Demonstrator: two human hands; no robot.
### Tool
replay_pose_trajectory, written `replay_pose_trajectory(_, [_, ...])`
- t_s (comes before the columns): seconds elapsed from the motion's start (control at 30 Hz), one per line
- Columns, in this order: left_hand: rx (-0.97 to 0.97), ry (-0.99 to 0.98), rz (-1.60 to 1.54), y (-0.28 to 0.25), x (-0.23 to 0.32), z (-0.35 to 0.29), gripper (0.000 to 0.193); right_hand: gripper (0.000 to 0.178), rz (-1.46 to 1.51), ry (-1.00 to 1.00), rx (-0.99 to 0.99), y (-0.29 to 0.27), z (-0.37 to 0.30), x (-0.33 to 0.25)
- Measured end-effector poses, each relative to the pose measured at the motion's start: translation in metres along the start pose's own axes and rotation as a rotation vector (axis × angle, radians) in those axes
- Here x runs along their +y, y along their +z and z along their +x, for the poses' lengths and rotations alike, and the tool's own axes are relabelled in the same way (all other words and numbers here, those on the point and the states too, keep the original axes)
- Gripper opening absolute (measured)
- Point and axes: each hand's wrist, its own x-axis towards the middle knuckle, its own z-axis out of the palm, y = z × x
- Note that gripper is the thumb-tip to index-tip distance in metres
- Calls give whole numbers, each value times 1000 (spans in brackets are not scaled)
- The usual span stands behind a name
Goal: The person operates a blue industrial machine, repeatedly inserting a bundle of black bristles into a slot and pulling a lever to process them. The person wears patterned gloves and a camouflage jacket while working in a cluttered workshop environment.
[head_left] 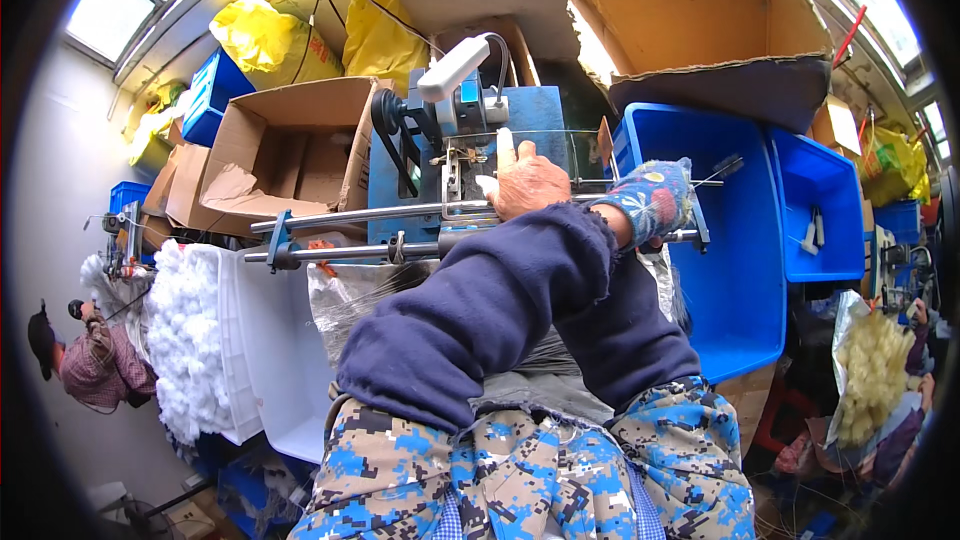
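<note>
My arms cross in navy sleeves, the left over the right. My right hand [533, 183], bare on its back with white wrapping on the thumb and forefinger, rests at the metal fixture [452, 180] of a small blue machine [545, 105]. That forefinger is stretched out and the thumb is apart from it. My left hand [650, 202], in a blue patterned cover, is closed at the right end of two steel rails [370, 212]. Its fingers are mostly hidden; thin wire strands [718, 170] stick out beyond it. A black belt pulley [385, 112] stands at the machine's left.
Blue bins [735, 320] stand at the right, below a large cardboard box [700, 15]. Left are an open carton [290, 155] and a white tub [290, 350] beside white fluff [190, 340]. Bundled wires [365, 300] lie under the rails. Other people [105, 365] work at both sides.
</note>
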Motion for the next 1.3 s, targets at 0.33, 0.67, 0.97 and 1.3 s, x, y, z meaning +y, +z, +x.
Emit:
replay_pose_trajectory(0.33, [-91,27,62,-16,-16,-19,43,70,62,-11,121,12,8,-27])
replay_pose_trajectory(0.67, [88,172,-827,-71,-5,-54,20,67,-214,407,65,27,27,-13])
replay_pose_trajectory(0.97, [733,-220,-684,-112,-89,-303,19,38,-256,-166,355,-31,0,51])
replay_pose_trajectory(1.3, [828,-403,-817,-44,-120,-349,15,5,-366,-297,98,-99,-62,37])
